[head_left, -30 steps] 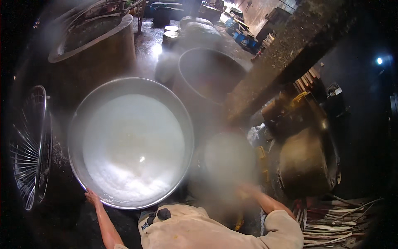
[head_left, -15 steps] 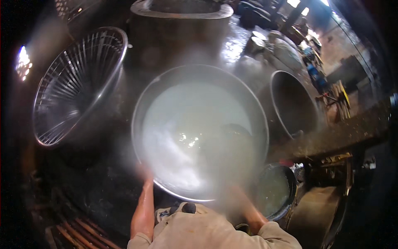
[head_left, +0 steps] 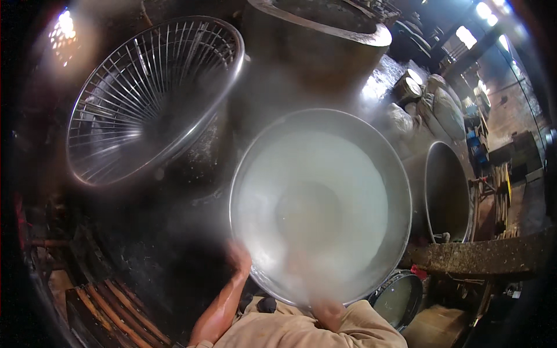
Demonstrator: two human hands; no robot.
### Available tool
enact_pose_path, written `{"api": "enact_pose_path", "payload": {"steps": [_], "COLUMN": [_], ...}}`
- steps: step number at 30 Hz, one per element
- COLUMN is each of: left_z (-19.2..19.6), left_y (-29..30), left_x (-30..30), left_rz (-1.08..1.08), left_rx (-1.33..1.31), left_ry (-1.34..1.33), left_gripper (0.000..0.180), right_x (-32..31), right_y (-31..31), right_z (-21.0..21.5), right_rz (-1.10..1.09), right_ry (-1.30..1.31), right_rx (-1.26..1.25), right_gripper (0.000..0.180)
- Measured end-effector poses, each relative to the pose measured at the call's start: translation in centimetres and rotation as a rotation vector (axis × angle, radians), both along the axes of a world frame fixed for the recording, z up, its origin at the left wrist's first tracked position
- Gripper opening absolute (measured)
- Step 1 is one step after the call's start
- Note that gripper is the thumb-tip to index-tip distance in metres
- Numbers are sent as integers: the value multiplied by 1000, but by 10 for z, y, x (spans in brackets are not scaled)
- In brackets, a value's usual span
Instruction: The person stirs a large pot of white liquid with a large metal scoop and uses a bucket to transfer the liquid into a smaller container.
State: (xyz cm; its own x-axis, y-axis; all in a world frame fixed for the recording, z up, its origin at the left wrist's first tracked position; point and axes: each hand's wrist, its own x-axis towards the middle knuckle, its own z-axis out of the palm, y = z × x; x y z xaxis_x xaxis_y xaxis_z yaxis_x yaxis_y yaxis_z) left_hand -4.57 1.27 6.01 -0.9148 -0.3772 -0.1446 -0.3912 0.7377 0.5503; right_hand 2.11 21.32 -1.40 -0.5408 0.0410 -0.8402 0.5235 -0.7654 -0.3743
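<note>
In front of me is a large round metal basin (head_left: 400, 255) with pale, cloudy liquid inside. Steam blurs much of it. My left hand (head_left: 238, 259) is closed on the basin's lower left rim, its fingertips partly hidden. Across the near rim reaches my right arm, and my right hand (head_left: 299, 264) is over the liquid, near its surface. Haze smears its fingers, so I cannot make out their pose or whether they touch the liquid.
A big conical wire basket (head_left: 136, 124) leans at the left. Behind the basin stands a wide vat (head_left: 325, 29). To the right are a metal drum (head_left: 447, 191), a dark beam (head_left: 481, 255) and a bucket of liquid (head_left: 400, 296). Wooden slats (head_left: 119, 316) lie lower left.
The view has swung left, shifting the scene rightward. My right hand has moved from the basin's near right edge to over the liquid. My left hand stays at the rim.
</note>
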Motion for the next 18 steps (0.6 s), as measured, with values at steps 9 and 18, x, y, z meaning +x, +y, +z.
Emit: {"api": "enact_pose_path", "payload": {"steps": [9,18], "left_z": [8,-26], "left_y": [3,-14], "left_x": [-4,-8], "left_rz": [25,-32], "left_rx": [255,247], "left_ry": [44,76], "left_gripper": [36,34], "right_x": [64,183], "right_y": [118,279], "right_z": [-30,133], "right_rz": [91,-516], "right_ry": [-295,28], "right_rx": [492,1063], "right_gripper": [8,35]}}
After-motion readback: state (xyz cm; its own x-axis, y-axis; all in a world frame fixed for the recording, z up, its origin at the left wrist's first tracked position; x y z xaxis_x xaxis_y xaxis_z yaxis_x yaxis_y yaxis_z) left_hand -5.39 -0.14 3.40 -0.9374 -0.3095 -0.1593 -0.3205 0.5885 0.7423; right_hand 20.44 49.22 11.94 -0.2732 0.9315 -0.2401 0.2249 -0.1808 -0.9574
